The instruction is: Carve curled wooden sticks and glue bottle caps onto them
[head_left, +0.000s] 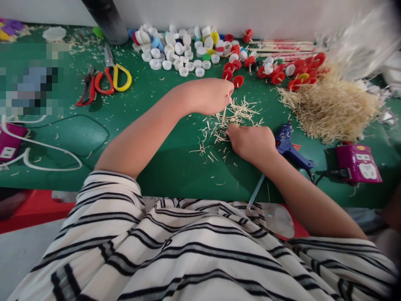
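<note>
Over the middle of the green table (169, 167), my left hand (217, 95) is closed round a thin pale wooden stick (224, 117), which points down from its fingers. My right hand (247, 140) is closed just below, its fingertips pinched by the stick's lower end. A small dark piece shows at those fingertips, too little of it to name. Thin wood shavings (242, 110) lie scattered under and between both hands. Right behind my left hand stand red bottle caps (238, 81) with sticks through them.
White and coloured caps (178, 48) cover the back middle. Scissors (122, 78) and red-handled pliers (89, 88) lie left. A blue glue gun (291, 148), a purple power socket (359, 163) and a large shavings heap (341, 102) are right. A dark bottle (108, 21) stands behind.
</note>
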A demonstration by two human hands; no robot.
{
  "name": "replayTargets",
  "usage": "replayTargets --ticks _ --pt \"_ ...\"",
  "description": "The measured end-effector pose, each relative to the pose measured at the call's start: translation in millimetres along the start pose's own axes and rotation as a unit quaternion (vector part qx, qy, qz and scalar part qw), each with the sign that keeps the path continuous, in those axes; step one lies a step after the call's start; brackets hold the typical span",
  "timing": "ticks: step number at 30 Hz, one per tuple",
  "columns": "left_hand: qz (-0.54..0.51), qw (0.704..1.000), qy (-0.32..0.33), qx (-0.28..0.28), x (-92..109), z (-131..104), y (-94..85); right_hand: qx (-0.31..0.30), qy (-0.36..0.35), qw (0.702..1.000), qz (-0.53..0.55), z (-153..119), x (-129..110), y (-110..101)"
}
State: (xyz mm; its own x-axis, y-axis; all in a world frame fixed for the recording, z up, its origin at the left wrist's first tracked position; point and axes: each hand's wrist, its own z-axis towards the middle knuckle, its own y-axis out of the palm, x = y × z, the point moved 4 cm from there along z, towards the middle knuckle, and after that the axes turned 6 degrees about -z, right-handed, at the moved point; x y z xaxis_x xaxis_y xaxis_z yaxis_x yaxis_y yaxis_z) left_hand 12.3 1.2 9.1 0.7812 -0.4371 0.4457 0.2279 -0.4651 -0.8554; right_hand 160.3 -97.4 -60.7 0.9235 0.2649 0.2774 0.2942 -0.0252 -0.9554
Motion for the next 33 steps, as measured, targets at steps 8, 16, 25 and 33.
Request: replayTargets --ticks 8,16,25,33 --pt "0.001 1.000 0.018 0.003 0 1 0.8 0.004 0.015 0.999 0.040 0 9 2" --pt "-0.009 0.999 0.027 0.015 2 2 1.2 0.005 0.025 0.997 0.080 1 13 4" --pt "-0.029 0.988 0.151 -0.013 13 -1 0.9 0.111 0.034 0.988 0.106 0 12 -6" --pt "-0.031 0.983 0.181 -0.011 12 -3 -2.1 0.132 0.037 0.984 0.115 1 15 -6"
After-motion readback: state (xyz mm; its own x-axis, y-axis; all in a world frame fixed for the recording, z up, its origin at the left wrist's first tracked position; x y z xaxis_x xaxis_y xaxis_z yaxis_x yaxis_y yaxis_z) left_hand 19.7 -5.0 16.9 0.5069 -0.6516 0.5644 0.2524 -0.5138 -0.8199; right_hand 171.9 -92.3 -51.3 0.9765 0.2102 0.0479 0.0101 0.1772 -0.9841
